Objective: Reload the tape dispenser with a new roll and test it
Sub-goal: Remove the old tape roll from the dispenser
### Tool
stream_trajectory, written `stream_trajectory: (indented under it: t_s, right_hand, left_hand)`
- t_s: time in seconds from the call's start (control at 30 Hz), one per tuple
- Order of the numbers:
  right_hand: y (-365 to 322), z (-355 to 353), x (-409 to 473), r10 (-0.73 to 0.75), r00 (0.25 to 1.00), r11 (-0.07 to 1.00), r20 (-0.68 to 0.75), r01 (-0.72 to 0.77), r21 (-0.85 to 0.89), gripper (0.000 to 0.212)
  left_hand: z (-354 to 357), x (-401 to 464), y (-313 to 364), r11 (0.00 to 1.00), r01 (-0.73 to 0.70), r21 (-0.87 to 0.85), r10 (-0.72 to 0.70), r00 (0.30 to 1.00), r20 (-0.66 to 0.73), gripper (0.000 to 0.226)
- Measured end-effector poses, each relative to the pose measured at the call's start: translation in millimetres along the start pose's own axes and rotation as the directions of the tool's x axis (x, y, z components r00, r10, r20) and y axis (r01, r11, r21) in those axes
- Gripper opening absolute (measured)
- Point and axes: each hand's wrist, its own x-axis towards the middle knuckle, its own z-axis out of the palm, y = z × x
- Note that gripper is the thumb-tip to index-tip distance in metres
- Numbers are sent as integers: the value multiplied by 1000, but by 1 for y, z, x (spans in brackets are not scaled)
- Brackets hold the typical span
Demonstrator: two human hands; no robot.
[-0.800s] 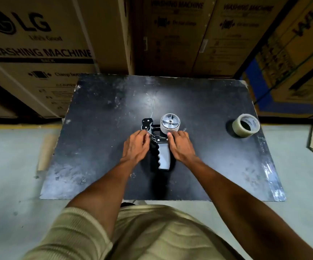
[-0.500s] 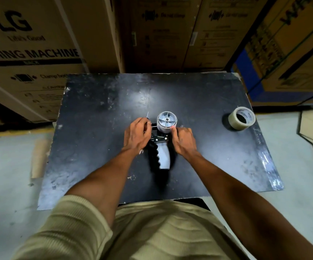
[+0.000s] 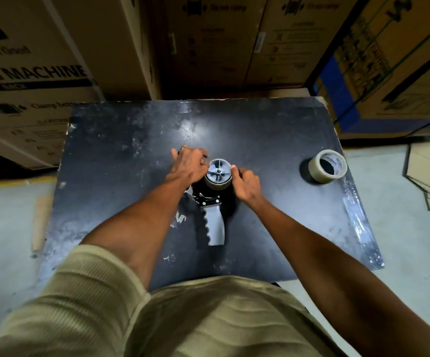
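A grey plastic tape dispenser with a wavy-edged pistol handle (image 3: pixel 215 225) is seen lying on its side at the centre of the frame, on a scuffed black rectangular board (image 3: pixel 121 176). Its handle points toward the lower edge of the frame, and its round grey spoked hub (image 3: pixel 218 174) faces upward just above the handle.

The left hand (image 3: pixel 188 167) is placed just left of the hub, with its fingers curled over the dispenser's front end; what exactly is gripped beneath the fingers cannot be told, since that part is hidden by the hand. The right hand (image 3: pixel 245 182) is set against the right side of the hub, with its fingers bent and a fingertip touching the hub's rim; whether the hub is pinched or merely touched cannot be told.

A roll of clear packing tape on a pale cardboard core (image 3: pixel 327 169) is seen lying flat near the right edge of the board, well apart from both hands and the dispenser.

Large brown cardboard cartons with printed lettering (image 3: pixel 54 60) are stacked across the upper part of the frame, behind the board.
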Motion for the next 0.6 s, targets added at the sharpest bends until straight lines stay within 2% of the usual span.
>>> stream_trajectory:
  t_s: [0.1, 0.17, 0.23, 0.3, 0.4, 0.5, 0.6]
  right_hand:
    - [7, 6, 15, 145, 988, 961, 57, -154, 229, 54]
    - [10, 6, 21, 189, 975, 913, 115, -217, 345, 44]
    - [13, 3, 25, 189, 966, 883, 178, -246, 399, 26]
    - [15, 1, 28, 193, 957, 870, 217, -269, 413, 19]
    - [18, 2, 32, 225, 946, 844, 233, -309, 438, 30]
    - [16, 4, 34, 242, 939, 829, 244, -331, 451, 38]
    - [13, 4, 36, 280, 926, 803, 253, -371, 467, 50]
  left_hand:
    - [-1, 9, -6, 996, -34, 85, 25, 994, 105, 34]
    - [-2, 12, -12, 987, -68, 147, 38, 980, 196, 37]
    - [-3, 13, -15, 979, -107, 175, 61, 967, 246, 40]
    - [-4, 16, -17, 981, -109, 161, 59, 956, 289, 39]
    - [-3, 22, -17, 993, -62, 104, 23, 939, 342, 34]
    - [-3, 27, -13, 996, 87, -27, -68, 904, 422, 30]
    - [-2, 33, -11, 985, 155, -73, -104, 881, 461, 28]
